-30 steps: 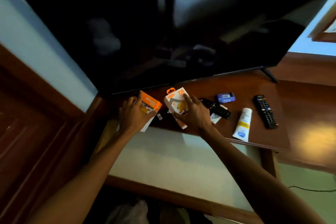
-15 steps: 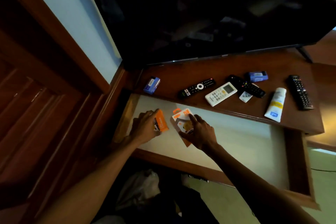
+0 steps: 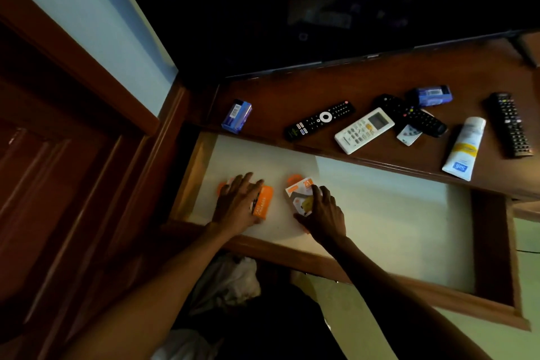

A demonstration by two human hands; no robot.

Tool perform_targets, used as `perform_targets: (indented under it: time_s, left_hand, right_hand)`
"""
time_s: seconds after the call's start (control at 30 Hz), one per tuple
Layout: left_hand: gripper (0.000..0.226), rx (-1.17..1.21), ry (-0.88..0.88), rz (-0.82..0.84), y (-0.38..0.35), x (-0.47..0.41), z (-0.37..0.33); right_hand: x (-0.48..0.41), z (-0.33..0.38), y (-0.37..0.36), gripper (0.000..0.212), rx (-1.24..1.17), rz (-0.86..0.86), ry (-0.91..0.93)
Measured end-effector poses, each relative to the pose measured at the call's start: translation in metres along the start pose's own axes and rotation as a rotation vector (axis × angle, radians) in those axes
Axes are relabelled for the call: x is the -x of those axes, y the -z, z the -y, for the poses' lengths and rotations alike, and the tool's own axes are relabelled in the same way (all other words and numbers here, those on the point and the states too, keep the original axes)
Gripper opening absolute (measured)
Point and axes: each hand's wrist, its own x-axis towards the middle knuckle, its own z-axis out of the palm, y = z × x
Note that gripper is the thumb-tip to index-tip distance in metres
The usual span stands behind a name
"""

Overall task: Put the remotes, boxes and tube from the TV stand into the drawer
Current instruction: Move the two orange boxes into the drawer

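Note:
The open drawer (image 3: 394, 213) has a pale floor. My left hand (image 3: 238, 203) lies flat with spread fingers on an orange box (image 3: 264, 202) resting on the drawer floor at the left. My right hand (image 3: 323, 215) presses on a white and orange box (image 3: 301, 193) beside it. On the TV stand (image 3: 292, 93) lie a blue box (image 3: 236, 115), a black remote (image 3: 320, 120), a white remote (image 3: 363, 130), another black remote (image 3: 415, 115), a small white remote (image 3: 408, 135), a second blue box (image 3: 429, 95), a white tube (image 3: 464, 147) and a long black remote (image 3: 510, 124).
The dark TV screen (image 3: 321, 3) rises behind the stand. A wooden door and frame (image 3: 73, 126) stand at the left beside a pale wall. A white plastic bag (image 3: 228, 280) lies on the floor below the drawer front.
Both hands carried the two orange boxes from the stand down into the drawer and set them on its floor. My left hand's fingers have spread over its box.

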Motion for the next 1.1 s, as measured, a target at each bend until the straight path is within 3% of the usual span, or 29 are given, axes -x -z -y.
perform_targets:
  time_s: [0.07, 0.13, 0.23, 0.33, 0.43, 0.53, 0.73, 0.93, 1.1]
  left_hand:
    - [0.089, 0.047, 0.27, -0.125, 0.0, 0.006, -0.005]
    - [0.094, 0.152, 0.529, -0.077, 0.001, 0.006, -0.011]
    - [0.107, 0.221, 0.632, 0.068, 0.001, 0.0, -0.022]
    - [0.116, 0.235, 0.599, 0.113, 0.0, -0.012, -0.017]
    - [0.117, 0.216, 0.449, 0.178, 0.011, -0.024, 0.006]
    - [0.112, 0.143, 0.286, 0.211, 0.023, -0.028, 0.03]
    - [0.101, 0.023, 0.157, 0.211, 0.026, -0.02, 0.063]
    - [0.068, -0.113, 0.168, 0.165, 0.035, -0.002, 0.065]
    - [0.047, -0.108, 0.02, 0.192, 0.028, 0.009, 0.08]
  right_hand:
    - [-0.002, 0.0, 0.0, 0.095, -0.027, 0.021, -0.011]
    - [-0.005, 0.0, 0.002, 0.092, -0.051, 0.036, 0.004]
    - [-0.015, -0.002, 0.009, 0.09, -0.098, 0.077, -0.001]
    - [-0.025, -0.003, 0.011, 0.091, -0.109, 0.12, -0.044]
    - [-0.031, 0.001, 0.008, 0.082, -0.146, 0.1, -0.072]
    - [-0.034, 0.012, 0.003, 0.077, -0.207, 0.066, -0.101]
    - [-0.033, 0.049, -0.017, 0.082, -0.303, 0.107, -0.035]
    - [-0.031, 0.085, -0.037, 0.087, -0.314, 0.169, 0.093]
    - [-0.029, 0.109, -0.05, 0.085, -0.37, 0.156, 0.062]
